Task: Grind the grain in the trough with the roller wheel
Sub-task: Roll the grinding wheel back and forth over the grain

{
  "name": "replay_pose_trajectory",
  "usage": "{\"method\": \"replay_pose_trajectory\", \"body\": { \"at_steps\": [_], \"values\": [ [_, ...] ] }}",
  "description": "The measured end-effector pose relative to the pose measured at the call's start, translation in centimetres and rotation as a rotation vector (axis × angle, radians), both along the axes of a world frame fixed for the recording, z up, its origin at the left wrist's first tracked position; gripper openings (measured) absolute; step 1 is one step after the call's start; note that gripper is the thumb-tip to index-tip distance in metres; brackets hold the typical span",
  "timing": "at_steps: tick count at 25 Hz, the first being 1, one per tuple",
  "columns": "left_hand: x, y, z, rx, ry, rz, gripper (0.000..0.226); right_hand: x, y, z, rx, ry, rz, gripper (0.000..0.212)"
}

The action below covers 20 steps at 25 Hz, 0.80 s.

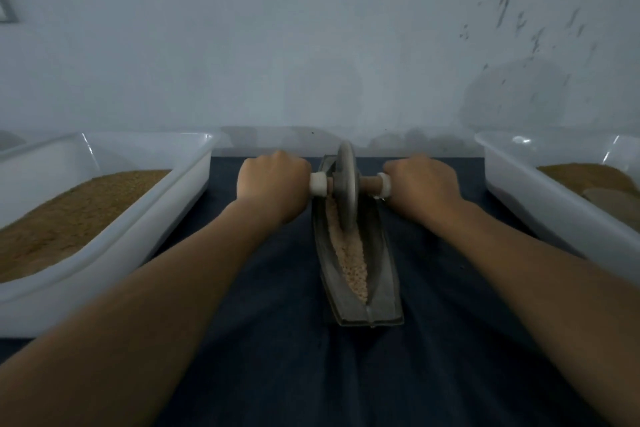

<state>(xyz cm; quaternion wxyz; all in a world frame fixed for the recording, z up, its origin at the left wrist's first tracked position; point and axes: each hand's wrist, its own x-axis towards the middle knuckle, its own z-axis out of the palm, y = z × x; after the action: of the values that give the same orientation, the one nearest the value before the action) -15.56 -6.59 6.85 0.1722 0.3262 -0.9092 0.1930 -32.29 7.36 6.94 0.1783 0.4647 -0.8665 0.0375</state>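
- left hand (273,184) and right hand (420,185): fingers curled tight into fists round the two ends of the axle (372,184), one each side of the roller wheel (346,184); the axle ends themselves are hidden inside the fists
- wheel stands upright on its edge in the groove at the far end of the trough (382,253); grain (349,253) lies pale in the groove from under the wheel down to the near tip
- risk: wheel is already close to the far tip, so one more push forward could ride it up and out over the end
- risk: uneven pressure between the hands would tilt the wheel, so it scrapes a side wall or jams, and grain gets flicked over the rim onto the dark cloth (277,340)
- risk: trough sits loose on the cloth and nothing visibly pins it, so a hard pull back may drag it along or bunch the cloth under it
- risk: knuckles sit low, just beside the trough rims, and could knock them on the return stroke
- risk: the near-end grain looks whole, so short strokes would leave it unground
- risk: left tub (138,243) and right tub (540,204), both holding brown meal, flank the forearms, so a wide elbow could bump one
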Motion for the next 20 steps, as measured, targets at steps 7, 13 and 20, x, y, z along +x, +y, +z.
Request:
{"method": "replay_pose_trajectory", "body": {
  "at_steps": [7,13,20],
  "values": [
    [4.8,0.9,-2.6,-0.181,0.129,-0.229,0.037,1.0,6.8,-2.2,-0.239,0.423,0.258,0.040],
    [-0.2,0.7,0.3,-0.022,-0.007,0.008,0.010,-0.2,-0.1,-0.4,-0.022,-0.034,0.014,0.020],
    [4.7,1.3,-1.7,-0.240,0.096,-0.271,0.050,0.5,6.7,-2.9,-0.241,0.393,0.205,0.045]
  ]
}}
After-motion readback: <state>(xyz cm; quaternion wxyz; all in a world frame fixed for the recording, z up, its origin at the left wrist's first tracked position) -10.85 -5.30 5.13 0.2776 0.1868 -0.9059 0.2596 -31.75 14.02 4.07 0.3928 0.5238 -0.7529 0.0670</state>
